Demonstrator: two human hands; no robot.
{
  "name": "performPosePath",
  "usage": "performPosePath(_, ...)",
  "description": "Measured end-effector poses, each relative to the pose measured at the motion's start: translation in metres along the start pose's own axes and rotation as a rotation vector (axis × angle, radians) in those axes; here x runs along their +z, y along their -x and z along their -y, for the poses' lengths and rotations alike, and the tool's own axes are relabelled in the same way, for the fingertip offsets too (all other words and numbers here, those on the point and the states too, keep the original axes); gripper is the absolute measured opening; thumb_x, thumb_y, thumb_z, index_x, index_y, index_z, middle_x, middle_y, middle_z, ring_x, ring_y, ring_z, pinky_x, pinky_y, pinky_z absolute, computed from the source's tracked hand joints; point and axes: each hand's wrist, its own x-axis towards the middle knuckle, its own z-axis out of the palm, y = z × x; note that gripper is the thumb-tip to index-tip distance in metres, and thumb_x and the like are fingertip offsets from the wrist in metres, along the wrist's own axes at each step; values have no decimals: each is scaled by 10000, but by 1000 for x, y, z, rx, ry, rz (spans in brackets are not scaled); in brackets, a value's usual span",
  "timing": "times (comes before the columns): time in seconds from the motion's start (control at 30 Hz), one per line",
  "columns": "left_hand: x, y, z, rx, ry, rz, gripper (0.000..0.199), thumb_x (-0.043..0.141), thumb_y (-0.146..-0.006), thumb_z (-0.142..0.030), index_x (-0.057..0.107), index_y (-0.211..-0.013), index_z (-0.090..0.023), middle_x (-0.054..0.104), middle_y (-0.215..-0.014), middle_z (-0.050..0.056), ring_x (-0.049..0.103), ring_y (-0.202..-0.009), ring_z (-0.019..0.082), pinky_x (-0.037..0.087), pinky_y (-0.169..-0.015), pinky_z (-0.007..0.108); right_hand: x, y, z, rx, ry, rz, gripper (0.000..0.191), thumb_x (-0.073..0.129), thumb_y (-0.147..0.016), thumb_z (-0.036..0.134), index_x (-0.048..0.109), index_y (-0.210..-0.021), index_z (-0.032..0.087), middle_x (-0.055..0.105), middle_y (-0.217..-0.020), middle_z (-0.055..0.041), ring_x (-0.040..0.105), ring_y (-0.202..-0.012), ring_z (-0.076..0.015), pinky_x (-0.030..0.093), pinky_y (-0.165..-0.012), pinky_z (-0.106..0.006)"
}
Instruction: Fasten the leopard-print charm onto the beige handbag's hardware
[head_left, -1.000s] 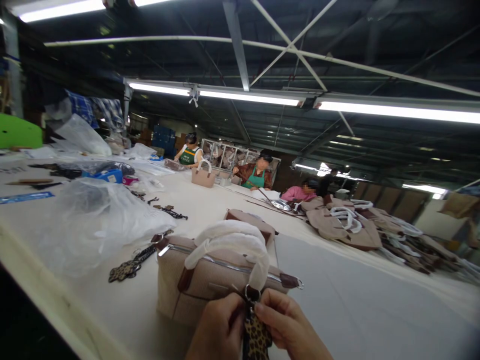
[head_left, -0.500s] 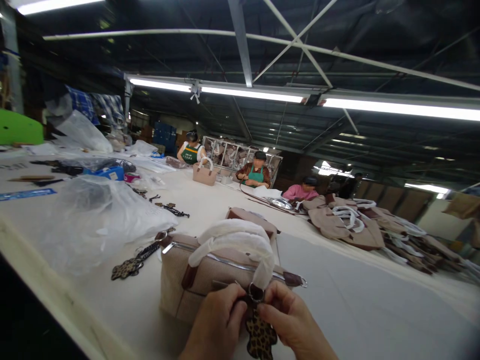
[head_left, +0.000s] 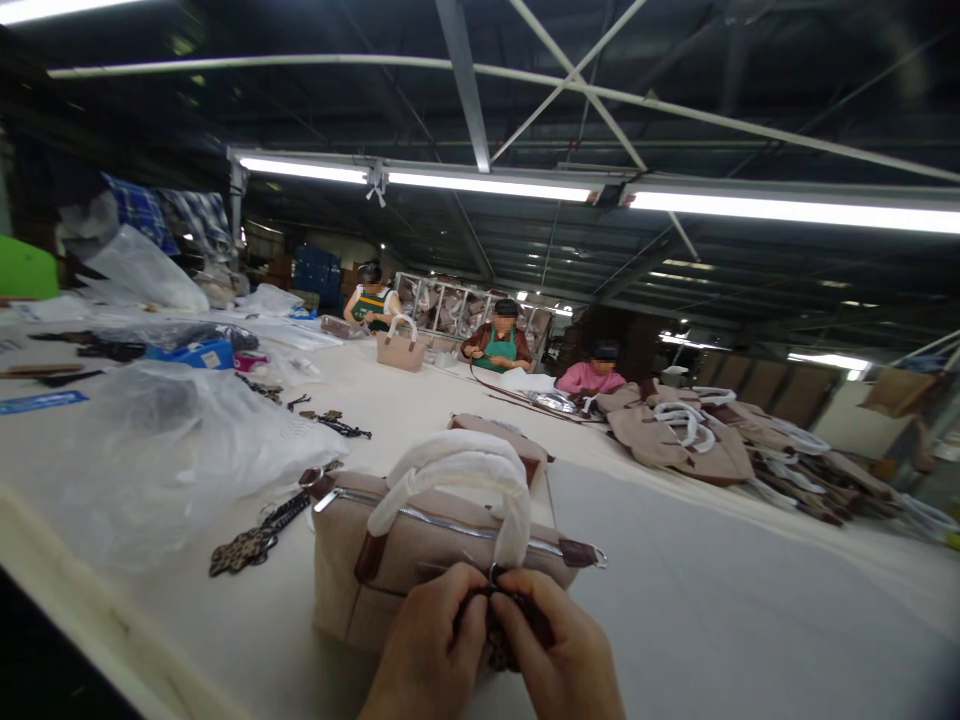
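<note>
From afar, I have the left hand (head_left: 431,635) and the right hand (head_left: 566,635) pinched narrowly together on a mostly hidden leopard-print charm (head_left: 501,655), just below the white-wrapped handle (head_left: 514,530) of a beige bag (head_left: 339,580) standing upright on the bench (head_left: 712,600).

Open counter (head_left: 720,600) right of the handbag (head_left: 424,540)
Leftward, a leopard-print charm (head_left: 244,550) and plastic bag (head_left: 180,450) block passage.

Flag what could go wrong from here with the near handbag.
The leopard-print charm, mostly hidden between the left hand and right hand, could slip unnoticed. The white-wrapped handle ends close to the metal ring there, so its wrapping might snag.
</note>
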Motion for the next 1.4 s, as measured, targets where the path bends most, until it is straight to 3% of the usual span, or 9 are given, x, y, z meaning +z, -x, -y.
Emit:
performPosePath(0.2, 3, -2, 4, 23, 31, -10, 255, 378, -935, -267, 617, -908, -181, 695, -839, 40, 640, -776, 181, 428, -703, 262, 15, 11, -1, -5, -74, -219, 242, 585, -890, 451, 656, -992, 244, 686, -881, 3, 634, -736, -140, 488, -703, -204)
performPosePath(0.47, 3, -1, 1, -47, 59, -50, 214, 418, -918, -281, 608, -931, -185, 689, -794, 27, 632, -742, 179, 408, -675, 260, 9, 7, -5, 22, -216, -27, 277, 560, -922, 462, 648, -844, 212, 594, -754, 3, 539, -650, -130, 430, -599, -204)
performPosePath(0.6, 3, -5, 1, -38, 45, -34, 313, 367, -949, -349, 598, -820, -183, 653, -735, 30, 578, -682, 172, 371, -639, 266, 9, 10, 1, 7, -394, -136, 302, 599, -891, 451, 563, -714, 209, 583, -902, -21, 540, -794, -150, 438, -687, -202)
performPosePath(0.73, 6, -7, 4, -85, 123, -36, 349, 355, -944, -398, 578, -781, -185, 566, -638, 1, 497, -599, 157, 342, -589, 265, 6, 11, 3, -75, -288, -198, 285, 590, -873, 338, 511, -636, 202, 587, -980, -36, 569, -954, -174, 422, -799, -208)
performPosePath(0.9, 5, -7, 1, -122, 144, -39, 345, 352, -929, -403, 573, -778, -185, 475, -595, -24, 442, -578, 152, 330, -581, 267, 0, 11, 0, -85, -232, -118, 227, 573, -836, 275, 489, -637, 206, 599, -1058, -44, 591, -989, -186, 415, -620, -193)
performPosePath(1.0, 4, -7, 1, -124, 147, -39, 345, 353, -927, -410, 557, -761, -187, 456, -579, -32, 431, -564, 147, 325, -570, 265, -6, 10, -2, -101, -206, -111, 229, 559, -847, 252, 487, -636, 203, 600, -1057, -47, 595, -998, -185, 427, -639, -190)
performPosePath(1.2, 6, -3, -1, -149, 272, -4, 238, 426, -898, -377, 546, -851, -177, 450, -550, -54, 389, -513, 122, 303, -514, 239, -15, 3, -5, -187, -91, 59, 229, 565, -899, 254, 575, -679, 192, 604, -1052, -81, 635, -890, -172, 476, -648, -192)
performPosePath(1.3, 3, 0, -8, -161, 378, 51, 231, 441, -886, -370, 530, -968, -173, 513, -560, -47, 440, -513, 126, 340, -516, 226, -12, 2, -7, -194, -34, 38, 231, 571, -908, 277, 596, -696, 186, 602, -1028, -81, 612, -700, -123, 456, -551, -185)
performPosePath(1.4, -2, -3, -13, -173, 381, 68, 230, 376, -912, -397, 495, -931, -202, 526, -573, -43, 482, -517, 138, 370, -505, 224, -9, 3, -10, -233, 39, 21, 238, 576, -909, 289, 591, -698, 181, 608, -1008, -68, 519, -531, -69, 423, -485, -187)
